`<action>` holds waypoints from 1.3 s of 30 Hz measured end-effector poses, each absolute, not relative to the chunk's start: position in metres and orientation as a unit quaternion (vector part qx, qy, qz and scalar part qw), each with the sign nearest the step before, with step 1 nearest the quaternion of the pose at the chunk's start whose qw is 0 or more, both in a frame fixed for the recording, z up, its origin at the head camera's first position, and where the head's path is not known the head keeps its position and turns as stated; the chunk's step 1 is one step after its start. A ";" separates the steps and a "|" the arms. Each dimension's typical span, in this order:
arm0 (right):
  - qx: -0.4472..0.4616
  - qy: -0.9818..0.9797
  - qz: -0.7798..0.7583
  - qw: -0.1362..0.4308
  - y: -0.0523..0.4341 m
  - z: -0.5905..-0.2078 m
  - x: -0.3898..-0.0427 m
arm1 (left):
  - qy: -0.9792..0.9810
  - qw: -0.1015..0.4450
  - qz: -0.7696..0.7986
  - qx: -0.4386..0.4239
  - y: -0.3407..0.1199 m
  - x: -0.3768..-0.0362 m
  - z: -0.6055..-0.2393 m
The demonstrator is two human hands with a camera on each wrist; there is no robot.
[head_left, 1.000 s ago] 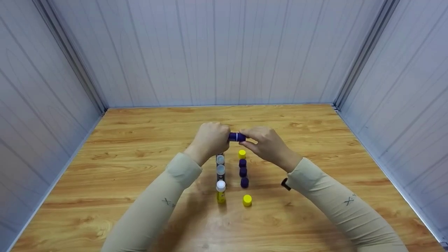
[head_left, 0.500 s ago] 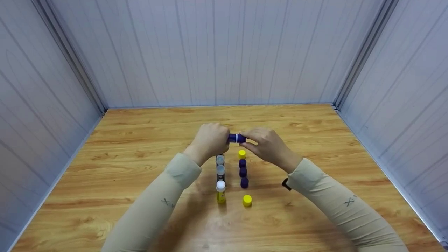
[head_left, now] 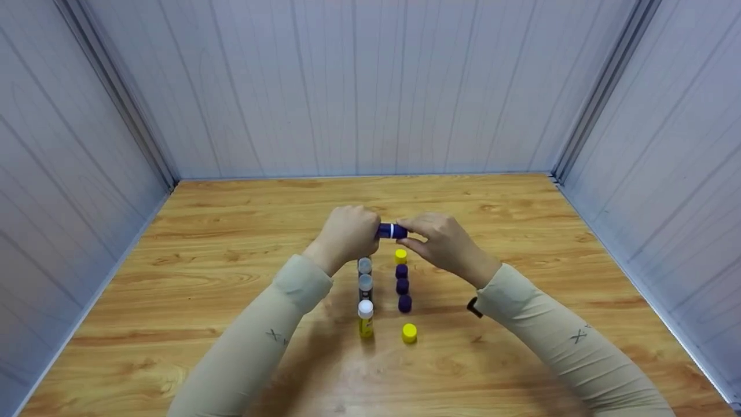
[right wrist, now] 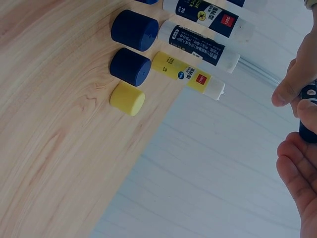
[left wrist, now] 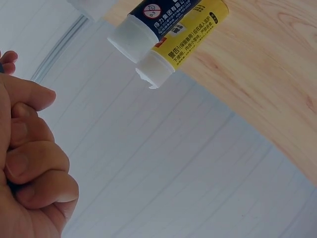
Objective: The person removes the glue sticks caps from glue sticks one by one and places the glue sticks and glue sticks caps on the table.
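Between both hands, above the table, a dark blue glue stick (head_left: 393, 231) lies level with a pale band around it. My left hand (head_left: 350, 233) wraps its body; in the left wrist view those fingers (left wrist: 44, 161) are curled tightly. At its other end, the thumb and index finger of my right hand (head_left: 444, 240) pinch the dark blue cap. Under the hands stands a row of uncapped glue sticks, with a yellow one (head_left: 366, 325) nearest me and dark blue ones (right wrist: 200, 43) behind it. The left hand hides the row's far part in the head view.
Beside the sticks runs a row of loose caps: a yellow cap (head_left: 409, 333) at the near end, several dark blue caps (head_left: 402, 286), then another yellow cap (head_left: 400, 256). Pale panel walls (head_left: 370, 87) enclose the wooden table (head_left: 231, 231) at the back and sides.
Both hands have sunk very slightly in the head view with the glue stick between them. Their hold looks the same, and the standing sticks and loose caps have stayed put.
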State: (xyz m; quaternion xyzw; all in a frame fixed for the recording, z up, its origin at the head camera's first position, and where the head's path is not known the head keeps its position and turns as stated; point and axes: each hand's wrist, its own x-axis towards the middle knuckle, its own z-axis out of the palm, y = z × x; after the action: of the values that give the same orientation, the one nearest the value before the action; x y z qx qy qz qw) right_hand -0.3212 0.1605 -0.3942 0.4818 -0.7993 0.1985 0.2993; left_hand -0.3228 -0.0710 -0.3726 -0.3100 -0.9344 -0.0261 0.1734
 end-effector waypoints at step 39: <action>0.464 -0.802 0.171 0.335 0.191 -0.397 -0.331 | -0.956 0.131 -0.012 -0.264 -0.101 -0.332 -0.371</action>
State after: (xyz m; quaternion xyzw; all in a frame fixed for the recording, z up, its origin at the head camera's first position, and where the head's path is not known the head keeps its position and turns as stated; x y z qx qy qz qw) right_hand -0.3312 0.1909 -0.3969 0.4641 -0.8020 0.1709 0.3349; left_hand -0.3315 -0.1011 -0.3706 -0.2635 -0.9556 -0.0122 0.1310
